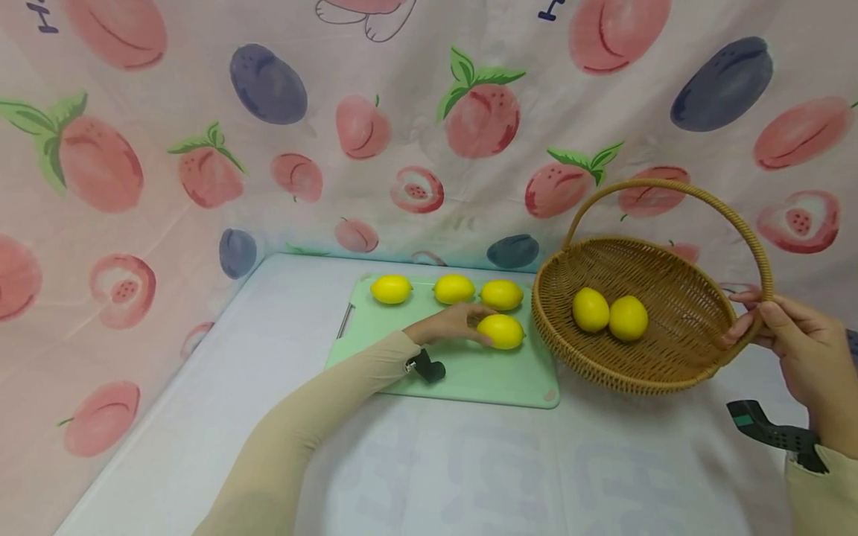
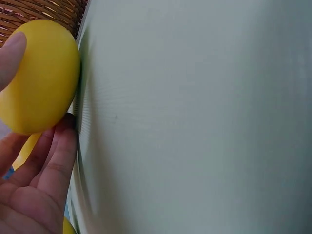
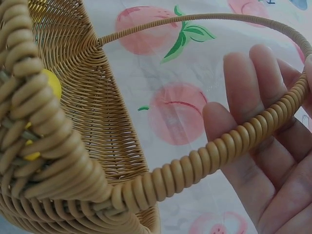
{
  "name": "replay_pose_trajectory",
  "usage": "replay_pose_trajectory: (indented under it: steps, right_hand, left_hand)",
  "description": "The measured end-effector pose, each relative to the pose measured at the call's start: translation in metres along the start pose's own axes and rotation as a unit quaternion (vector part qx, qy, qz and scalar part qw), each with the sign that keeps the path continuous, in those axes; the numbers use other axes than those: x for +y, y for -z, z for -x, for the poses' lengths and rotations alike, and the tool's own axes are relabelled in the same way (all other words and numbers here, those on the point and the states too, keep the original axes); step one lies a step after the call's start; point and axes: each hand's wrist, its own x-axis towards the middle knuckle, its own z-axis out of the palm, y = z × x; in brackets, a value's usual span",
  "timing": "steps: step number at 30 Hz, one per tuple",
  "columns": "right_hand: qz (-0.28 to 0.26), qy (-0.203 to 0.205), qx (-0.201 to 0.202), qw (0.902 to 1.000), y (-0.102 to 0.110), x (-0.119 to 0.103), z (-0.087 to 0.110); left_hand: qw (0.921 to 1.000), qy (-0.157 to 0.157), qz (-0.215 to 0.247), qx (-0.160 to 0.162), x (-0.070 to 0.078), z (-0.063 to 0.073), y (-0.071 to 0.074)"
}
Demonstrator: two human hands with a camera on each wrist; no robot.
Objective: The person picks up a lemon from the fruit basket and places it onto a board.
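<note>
My left hand (image 1: 447,325) pinches a yellow lemon (image 1: 504,332) at the front right of the light green cutting board (image 1: 462,380). In the left wrist view the thumb lies on the lemon (image 2: 46,78), with fingers on its other side. Three more lemons lie along the board's back: a left one (image 1: 392,289), a middle one (image 1: 454,289) and a right one (image 1: 502,295). My right hand (image 1: 801,342) holds the handle (image 3: 219,153) of a brown wicker basket (image 1: 677,350). The basket tilts toward me, and two lemons (image 1: 628,318) sit in it side by side.
White cloth covers the table (image 1: 442,469). Behind and at the left hangs a pink fruit-print curtain (image 1: 375,67). The basket's left rim stands close to the board's right edge. Each wrist wears a black camera mount (image 1: 771,432).
</note>
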Motion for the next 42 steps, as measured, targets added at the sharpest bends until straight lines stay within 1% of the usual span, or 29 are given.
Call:
replay_pose_trajectory:
  steps: [6,9,15,26,28,34,42]
  right_hand:
    - [0.0,-0.002,0.0,1.0,-0.0003,-0.0001,-0.0008]
    - [-0.003,0.003,-0.003,1.0,-0.0001,-0.0005,-0.0009]
    - [-0.015,0.016,-0.01,0.9997,-0.0001,-0.0009,-0.0009]
    - [-0.028,0.026,-0.015,0.9991,-0.0005,-0.0006,-0.0017]
    - [-0.028,0.028,-0.019,0.999,-0.0005,-0.0006,-0.0023]
    - [-0.025,0.03,-0.021,0.999,-0.0003,-0.0004,-0.0026]
    - [-0.023,0.032,-0.021,0.999,-0.0007,-0.0008,-0.0029]
  left_hand:
    - [0.9998,-0.017,0.003,0.007,-0.0005,-0.0022,0.0002]
    - [0.9997,-0.02,0.006,0.013,0.0001,-0.0027,0.0002]
    - [0.9995,-0.019,0.007,0.023,-0.0007,-0.0044,0.0001]
    - [0.9987,-0.017,0.012,0.047,-0.0032,-0.0065,-0.0005]
    - [0.9988,-0.016,0.01,0.045,-0.0038,-0.0069,-0.0008]
    - [0.9998,-0.009,-0.005,0.02,-0.0023,-0.0056,-0.0012]
    - [0.9994,-0.025,-0.02,0.011,-0.0029,-0.0062,-0.0005]
